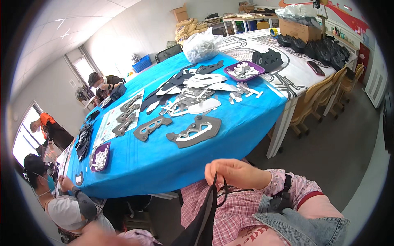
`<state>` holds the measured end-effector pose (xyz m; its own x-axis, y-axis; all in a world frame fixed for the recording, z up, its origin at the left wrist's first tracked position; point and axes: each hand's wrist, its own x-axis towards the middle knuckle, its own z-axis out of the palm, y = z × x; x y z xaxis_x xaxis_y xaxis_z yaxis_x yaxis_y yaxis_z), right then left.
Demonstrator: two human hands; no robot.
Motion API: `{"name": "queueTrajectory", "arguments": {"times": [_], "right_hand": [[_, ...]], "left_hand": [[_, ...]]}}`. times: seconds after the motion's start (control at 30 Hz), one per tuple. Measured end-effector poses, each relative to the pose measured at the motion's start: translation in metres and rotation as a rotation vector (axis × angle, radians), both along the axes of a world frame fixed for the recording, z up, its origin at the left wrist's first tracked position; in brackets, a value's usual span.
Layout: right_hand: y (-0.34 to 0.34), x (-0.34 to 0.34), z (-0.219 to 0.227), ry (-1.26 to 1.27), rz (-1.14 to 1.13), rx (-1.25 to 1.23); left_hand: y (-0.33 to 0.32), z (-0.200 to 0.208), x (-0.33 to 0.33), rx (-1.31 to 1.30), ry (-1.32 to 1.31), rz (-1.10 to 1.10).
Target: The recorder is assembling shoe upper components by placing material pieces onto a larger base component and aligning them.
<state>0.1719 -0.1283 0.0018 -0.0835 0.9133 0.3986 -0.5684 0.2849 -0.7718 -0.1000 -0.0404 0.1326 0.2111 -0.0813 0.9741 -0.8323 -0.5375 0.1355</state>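
My right hand [236, 172] is closed in a pinch on a thin black cord above my lap. The cord runs into a long dark fabric piece [204, 215] that hangs down past the lower edge, so its full shape is hidden. Low at the left, my left hand [104, 236] is smeared by motion and partly cut off; its fingers do not show clearly. Beyond my hands, on the blue-covered table [176, 168], lies a grey cut-out piece [197, 132] with a white strip on it. A similar grey piece [152, 128] lies to its left.
White and grey strips [193, 98] are heaped mid-table near a purple tray [261, 70] of pieces. Another purple tray [107, 158] stands left. A co-worker [67, 209] sits close at my left; others work farther back. Wooden chairs [314, 96] line the right side.
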Motion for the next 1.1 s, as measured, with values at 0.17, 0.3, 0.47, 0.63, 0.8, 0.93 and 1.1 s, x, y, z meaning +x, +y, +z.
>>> {"name": "queueTrajectory", "arguments": {"times": [0.17, 0.3, 0.47, 0.63, 0.8, 0.93, 1.1], "right_hand": [[-0.014, 0.0, 0.014, 0.434, 0.171, 0.157], [-0.042, 0.012, 0.043, -0.058, 0.536, 0.699], [-0.057, 0.007, 0.07, -0.374, 0.64, 0.641], [-0.094, 0.012, 0.069, 0.471, 0.193, 0.624], [-0.073, 0.017, 0.083, 0.404, 0.528, 0.669], [-0.071, 0.038, 0.09, 0.339, 0.657, 0.866], [-0.062, 0.045, 0.116, -0.247, 0.784, 0.716]], "left_hand": [[-0.003, 0.006, 0.077, 0.208, 0.74, -0.419], [-0.009, 0.016, 0.062, 0.149, 0.772, -0.675], [-0.012, 0.024, 0.046, 0.276, 0.692, -0.901], [-0.018, 0.026, 0.057, -0.18, 0.209, -0.183], [-0.048, 0.019, 0.019, -0.212, 0.299, 0.029], [-0.013, 0.001, 0.04, -0.064, 0.257, -0.038], [0.013, 0.033, 0.016, 0.395, 0.232, 0.183]]}}
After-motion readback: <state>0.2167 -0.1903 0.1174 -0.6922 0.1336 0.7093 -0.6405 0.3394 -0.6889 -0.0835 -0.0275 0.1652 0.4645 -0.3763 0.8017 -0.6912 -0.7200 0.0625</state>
